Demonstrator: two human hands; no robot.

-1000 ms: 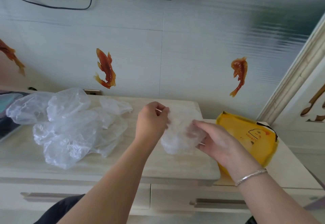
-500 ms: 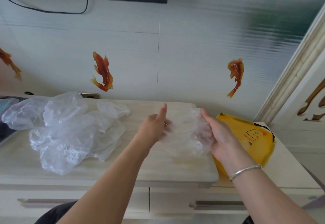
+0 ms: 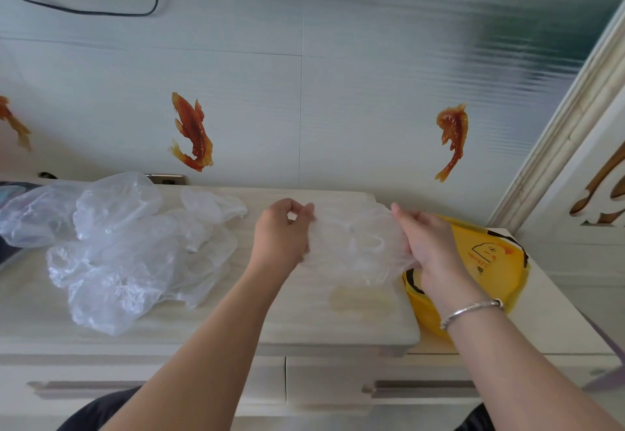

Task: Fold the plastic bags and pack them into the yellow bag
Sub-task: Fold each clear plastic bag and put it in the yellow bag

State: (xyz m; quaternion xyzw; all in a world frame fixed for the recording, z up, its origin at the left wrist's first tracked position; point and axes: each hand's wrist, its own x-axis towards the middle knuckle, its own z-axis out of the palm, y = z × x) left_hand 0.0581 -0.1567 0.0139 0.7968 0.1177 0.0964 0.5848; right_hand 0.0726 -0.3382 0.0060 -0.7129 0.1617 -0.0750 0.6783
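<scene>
You've pulled the clear plastic bag [image 3: 355, 244] wider at frame centre, left hand [image 3: 282, 234] and right hand [image 3: 429, 244] both pinching its edges, so folding is just starting.

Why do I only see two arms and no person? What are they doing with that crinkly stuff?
The camera sits on the person's head and looks down, so you see only their arms. The left hand and right hand each grip one end of a clear plastic bag, stretched between them above the pale wooden cabinet top. On the left lies a pile of more clear bags, waiting to be folded. On the right, behind the right hand, lies the yellow bag they go into.
</scene>
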